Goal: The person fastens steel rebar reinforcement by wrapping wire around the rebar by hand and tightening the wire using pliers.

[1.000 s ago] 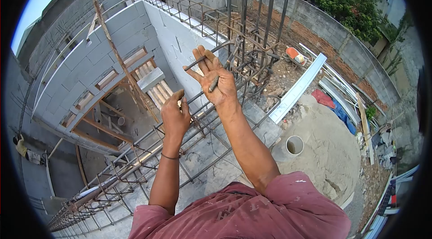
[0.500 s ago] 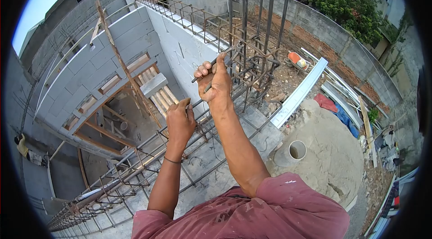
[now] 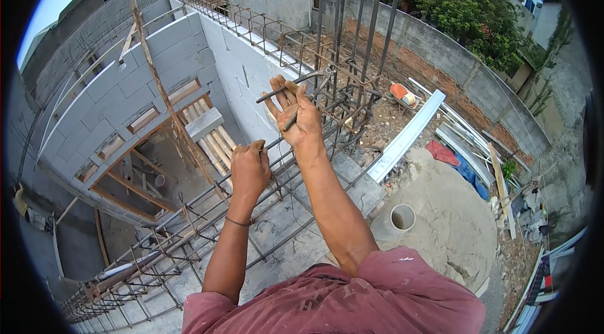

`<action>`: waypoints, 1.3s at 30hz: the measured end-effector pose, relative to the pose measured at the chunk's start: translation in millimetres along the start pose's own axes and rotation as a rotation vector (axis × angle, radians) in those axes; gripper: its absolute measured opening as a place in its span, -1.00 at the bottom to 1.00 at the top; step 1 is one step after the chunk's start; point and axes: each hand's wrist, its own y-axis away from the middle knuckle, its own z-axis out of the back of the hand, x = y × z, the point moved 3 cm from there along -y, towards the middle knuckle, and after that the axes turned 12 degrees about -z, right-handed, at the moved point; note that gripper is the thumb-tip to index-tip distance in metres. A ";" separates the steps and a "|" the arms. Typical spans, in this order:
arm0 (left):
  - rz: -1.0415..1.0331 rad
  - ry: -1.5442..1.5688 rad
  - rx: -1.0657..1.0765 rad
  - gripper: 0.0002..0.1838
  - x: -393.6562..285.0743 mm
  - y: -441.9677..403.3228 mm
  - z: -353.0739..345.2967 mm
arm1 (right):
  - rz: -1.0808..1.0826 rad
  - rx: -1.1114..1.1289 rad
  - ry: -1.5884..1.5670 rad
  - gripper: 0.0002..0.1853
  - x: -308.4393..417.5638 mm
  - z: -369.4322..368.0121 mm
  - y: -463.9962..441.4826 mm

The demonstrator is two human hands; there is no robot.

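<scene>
My right hand (image 3: pixel 294 114) is raised palm up, its fingers apart, with the handles of dark metal pincers (image 3: pixel 290 121) lying across the palm and fingers. The tool's head reaches toward the rebar joint near the vertical bars (image 3: pixel 340 32). My left hand (image 3: pixel 250 169) is closed, thumb against bent fingers, over the rebar cage (image 3: pixel 283 173); what it pinches is too small to make out. A dark band circles the left wrist.
Beyond the cage, a grey block wall (image 3: pixel 157 44) drops to a lower room with a leaning wooden pole (image 3: pixel 151 60). At right are a sand pile (image 3: pixel 453 221), a bucket (image 3: pixel 401 217), a long white panel (image 3: pixel 409 136) and a wheelbarrow (image 3: pixel 402 95).
The fingers of my right hand closed round the tool handles, then spread open again. My left hand stays closed near the same place. The view has shifted slightly.
</scene>
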 end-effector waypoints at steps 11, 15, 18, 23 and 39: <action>0.028 0.012 -0.001 -0.82 0.0 -1.6 0.4 | 0.107 0.138 0.171 -0.63 -7.3 18.2 -18.8; 0.045 0.020 0.007 -0.82 -1.1 -1.2 1.4 | 0.101 0.151 0.158 -0.62 -6.7 8.9 -18.8; 0.061 0.016 0.014 -0.81 -1.7 -0.8 1.8 | 0.075 0.131 0.126 -0.59 -6.3 2.8 -15.4; 0.044 0.013 0.023 -0.80 -1.6 -0.8 0.6 | 0.090 0.199 0.121 -0.57 -6.7 8.4 -13.5; 0.085 0.023 0.045 -0.81 -7.5 -3.0 6.3 | 0.079 -0.303 0.066 -0.55 -2.4 -8.2 -5.2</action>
